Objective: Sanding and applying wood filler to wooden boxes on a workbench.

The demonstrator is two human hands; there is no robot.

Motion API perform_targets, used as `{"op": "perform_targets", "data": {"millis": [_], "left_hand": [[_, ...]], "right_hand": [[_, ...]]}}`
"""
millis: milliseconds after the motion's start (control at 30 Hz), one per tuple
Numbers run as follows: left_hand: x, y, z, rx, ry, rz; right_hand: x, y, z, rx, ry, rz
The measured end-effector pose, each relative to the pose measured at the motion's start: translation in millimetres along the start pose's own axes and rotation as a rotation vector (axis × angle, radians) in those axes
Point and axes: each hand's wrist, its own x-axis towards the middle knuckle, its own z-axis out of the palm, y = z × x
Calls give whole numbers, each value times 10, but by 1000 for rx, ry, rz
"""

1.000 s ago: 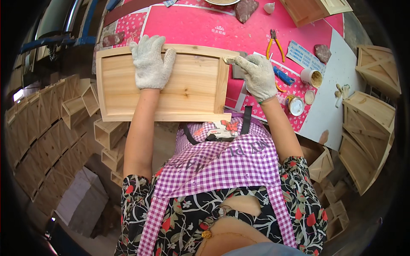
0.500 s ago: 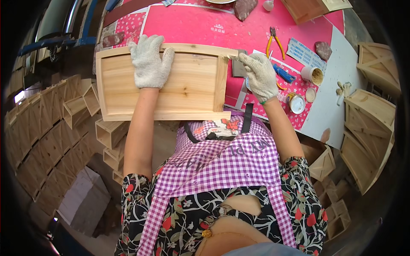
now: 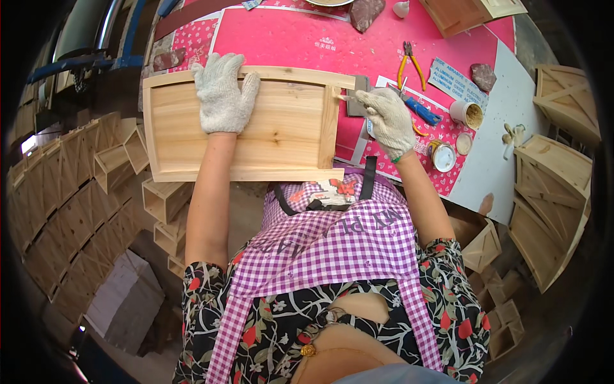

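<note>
A shallow pale wooden panel (image 3: 281, 131) with a raised frame lies on the pink-topped table, its near edge close to my apron. Fingers spread, my gloved left hand (image 3: 225, 96) presses flat over its far rail and the boards. At the panel's right end, my gloved right hand (image 3: 386, 118) is closed, with its fingertips beside the right frame strip (image 3: 329, 131). Something thin and pale points from those fingertips toward the strip; I cannot make out what it is. A grey square piece (image 3: 358, 97) shows between this hand and the panel.
Right of my right hand are pliers (image 3: 412, 67), a blue-handled tool (image 3: 423, 114), a tub of tan paste (image 3: 472, 115) and an open can (image 3: 442, 155). Reddish stones (image 3: 367, 14) sit on the table. Wooden crates (image 3: 77, 205) are stacked at left, others (image 3: 553, 205) at right.
My right hand has shifted slightly nearer to me and its fingertips have moved down from the panel's far right corner along the right strip. My left hand has stayed in place.
</note>
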Motion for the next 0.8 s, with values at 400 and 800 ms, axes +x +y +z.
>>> {"op": "perform_targets", "data": {"millis": [400, 800], "left_hand": [[-5, -1, -2, 3, 4, 6], [-10, -27, 30, 0, 24, 15]], "right_hand": [[140, -35, -21, -312, -15, -153], [192, -43, 26, -176, 35, -75]]}}
